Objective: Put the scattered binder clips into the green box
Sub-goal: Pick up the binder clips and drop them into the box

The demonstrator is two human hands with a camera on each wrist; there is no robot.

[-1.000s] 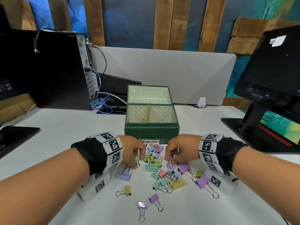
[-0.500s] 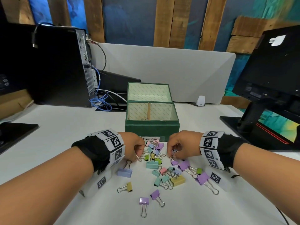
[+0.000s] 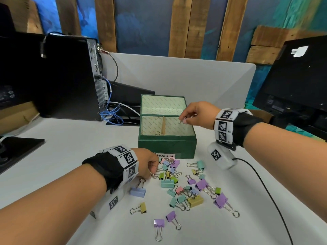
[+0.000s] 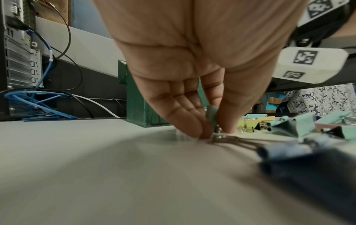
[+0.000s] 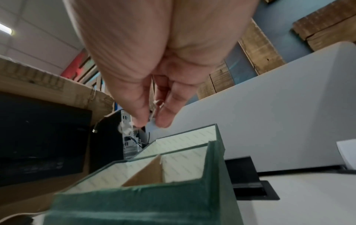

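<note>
The open green box (image 3: 167, 146) stands mid-table with a cardboard divider (image 3: 163, 125) and a clip in its left compartment. My right hand (image 3: 184, 120) hovers over the right compartment and pinches a small pink binder clip (image 3: 183, 121) by its wire handle (image 5: 155, 109). Several pastel binder clips (image 3: 184, 184) lie scattered in front of the box. My left hand (image 3: 154, 171) is down at the pile's left edge, and its fingertips (image 4: 204, 130) pinch a teal binder clip (image 4: 212, 115) against the table.
A black computer tower (image 3: 70, 76) with blue cables (image 3: 110, 115) stands back left. A monitor on a stand (image 3: 297, 82) occupies the right. A grey partition (image 3: 177, 76) runs behind the box. A black cable (image 3: 265, 191) trails across the table at right.
My right hand has lifted from the pile with a small clip and moved up over the box. My left hand has stayed at the pile's left edge.
</note>
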